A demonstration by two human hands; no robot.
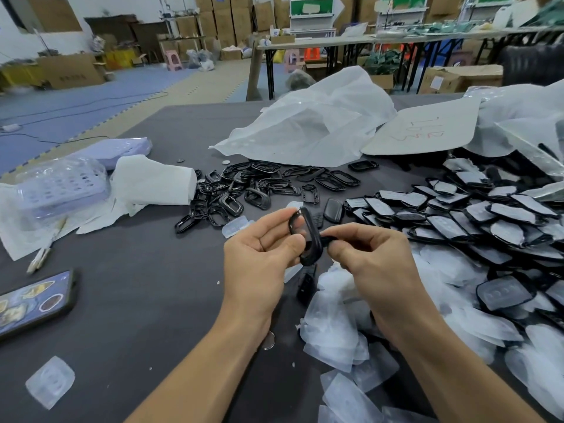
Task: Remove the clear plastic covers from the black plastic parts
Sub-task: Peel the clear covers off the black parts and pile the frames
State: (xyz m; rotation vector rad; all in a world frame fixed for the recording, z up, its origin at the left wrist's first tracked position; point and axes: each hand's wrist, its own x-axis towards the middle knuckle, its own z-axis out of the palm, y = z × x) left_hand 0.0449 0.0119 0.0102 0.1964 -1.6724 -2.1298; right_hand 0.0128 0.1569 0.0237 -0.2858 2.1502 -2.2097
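Pulling too sharply could let the black part slip, as it is only pinched by the left hand and right hand above the table centre. It could be lost among loose covers at 5 o'clock.

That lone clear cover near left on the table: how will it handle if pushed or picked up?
The cover looks thin and see-through, so probably light and bendy. It lies flat on the table, so a push should slide it, not roll it.
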